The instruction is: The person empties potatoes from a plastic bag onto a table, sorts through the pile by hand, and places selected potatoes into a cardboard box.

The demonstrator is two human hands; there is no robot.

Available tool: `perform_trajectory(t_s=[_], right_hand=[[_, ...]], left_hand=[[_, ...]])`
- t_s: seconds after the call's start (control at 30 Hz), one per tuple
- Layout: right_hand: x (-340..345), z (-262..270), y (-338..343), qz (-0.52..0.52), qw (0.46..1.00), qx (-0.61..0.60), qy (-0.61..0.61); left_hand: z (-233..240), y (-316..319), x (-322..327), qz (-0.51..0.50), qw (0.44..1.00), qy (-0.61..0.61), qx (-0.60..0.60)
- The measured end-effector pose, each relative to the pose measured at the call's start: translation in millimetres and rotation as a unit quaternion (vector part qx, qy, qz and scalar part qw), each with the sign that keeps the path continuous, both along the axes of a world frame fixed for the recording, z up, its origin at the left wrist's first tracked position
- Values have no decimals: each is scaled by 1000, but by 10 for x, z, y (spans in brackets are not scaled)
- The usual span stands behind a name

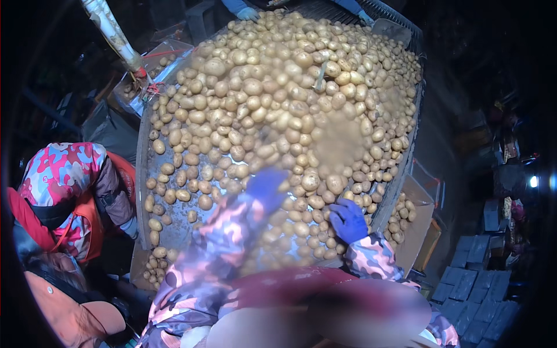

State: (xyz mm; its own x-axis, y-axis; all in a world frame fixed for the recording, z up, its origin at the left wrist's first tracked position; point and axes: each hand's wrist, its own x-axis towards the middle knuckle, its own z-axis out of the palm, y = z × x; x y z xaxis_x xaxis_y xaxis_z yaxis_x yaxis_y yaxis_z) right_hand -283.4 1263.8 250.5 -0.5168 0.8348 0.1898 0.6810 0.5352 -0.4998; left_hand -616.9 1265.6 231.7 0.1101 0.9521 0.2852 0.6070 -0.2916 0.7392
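A large heap of potatoes point(261, 108) covers a metal sorting table point(179, 221) in front of me. My left hand point(267, 187), in a purple-blue glove, is motion-blurred over the potatoes at the middle of the table. Whether its fingers hold anything cannot be made out. Farther right, my right hand point(348, 221) wears a matching glove and rests among potatoes near the table's right side. Its fingers curl down at the potatoes, and their tips are partly hidden. A thin strip point(321, 76) lies on the heap.
Cardboard boxes of potatoes stand at the right point(411, 235) and lower left point(152, 269). A person in a camouflage hood point(65, 174) is at the left. Another person's gloved hand point(248, 14) touches the far edge. A wrapped pole point(114, 37) rises at the upper left. Stacked boxes point(472, 287) stand lower right.
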Motion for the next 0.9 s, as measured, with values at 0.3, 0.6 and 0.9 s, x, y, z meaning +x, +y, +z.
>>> perform_trajectory(t_s=[0.3,0.6,0.9], right_hand=[[-526,209,691,-72,986,-74,-133],[-1253,1036,2118,121,991,59,-2],[-1842,190,2905,215,948,-68,-226]], left_hand=[[239,-432,-49,72,993,-74,-57],[270,-416,-94,112,987,-62,-102],[158,-395,-13,122,988,-74,-57]])
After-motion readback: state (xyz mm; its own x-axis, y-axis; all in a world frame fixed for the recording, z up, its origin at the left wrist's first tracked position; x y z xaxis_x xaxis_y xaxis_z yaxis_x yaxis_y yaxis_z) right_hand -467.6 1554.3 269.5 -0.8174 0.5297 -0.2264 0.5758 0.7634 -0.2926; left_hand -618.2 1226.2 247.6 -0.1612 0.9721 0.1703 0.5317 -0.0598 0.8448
